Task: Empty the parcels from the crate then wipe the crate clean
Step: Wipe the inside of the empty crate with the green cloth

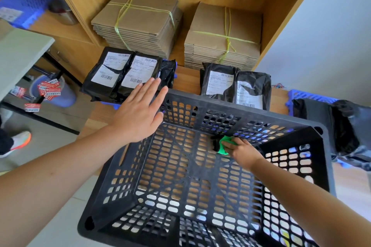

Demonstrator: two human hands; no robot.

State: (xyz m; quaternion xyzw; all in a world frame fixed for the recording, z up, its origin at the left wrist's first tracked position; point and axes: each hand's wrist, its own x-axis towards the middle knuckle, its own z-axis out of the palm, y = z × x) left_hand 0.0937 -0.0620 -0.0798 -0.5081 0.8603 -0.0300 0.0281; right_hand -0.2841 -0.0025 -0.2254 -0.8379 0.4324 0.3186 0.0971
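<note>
A black perforated plastic crate [208,102] stands in front of me with no parcels inside. My right hand [242,151] reaches down into it and presses a green cloth [224,145] against the crate floor near the far wall. My left hand [138,112] hovers flat with fingers spread above the crate's far left corner, holding nothing. Black parcels with white labels [124,72] lie beyond the crate on the left. Two more labelled parcels [234,84] lie behind the far rim. A black parcel [329,124] rests at the right.
Two tied bundles of flat cardboard [138,24] [222,36] sit in the wooden shelf behind. Blue plastic pieces [307,94] lie under the right parcels. A grey table [20,54] and a bucket with red labels [52,90] stand at left, and a shoe [20,140] on the floor.
</note>
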